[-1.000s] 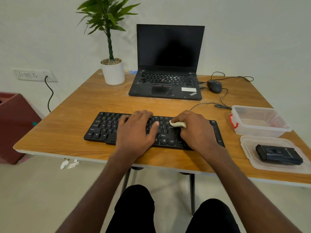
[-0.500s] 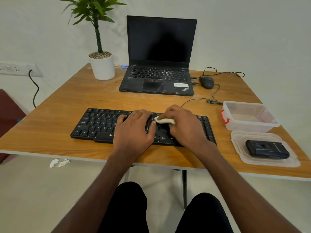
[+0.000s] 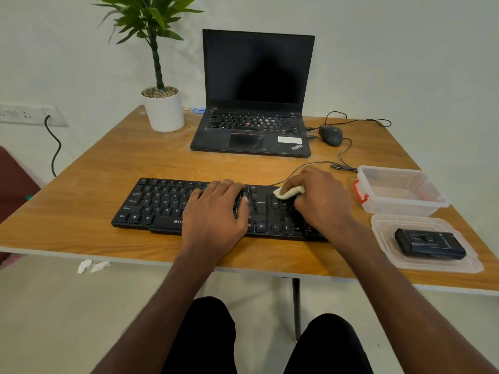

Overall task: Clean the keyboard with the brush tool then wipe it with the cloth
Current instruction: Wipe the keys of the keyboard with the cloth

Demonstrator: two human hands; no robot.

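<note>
A small white cloth [image 3: 288, 192] is pinched under the curled fingers of the right hand [image 3: 320, 201] and pressed against the upper right part of the black keyboard [image 3: 162, 203], above the navigation keys. Only a wad of the cloth is seen, poking out to the left of the fingers. The left hand [image 3: 216, 220] is laid flat on the middle of the keyboard, its fingers straight and close together, the thumb held out to the right over the keys; nothing is gripped by it. The keyboard is set across the near part of a wooden table [image 3: 89, 184], parallel to the front edge, and its right end is hidden by the right hand and wrist.

Just right of the keyboard a clear plastic box [image 3: 399, 190] with a red latch is placed, and nearer the edge a clear lid [image 3: 432, 265] is laid flat with a small black case [image 3: 429, 244] on it. Whether the brush is kept in that case cannot be told. Farther back an open laptop [image 3: 256, 103] with a dark screen is stood, a wired mouse [image 3: 330, 134] to its right and a potted plant [image 3: 163, 109] to its left.
</note>
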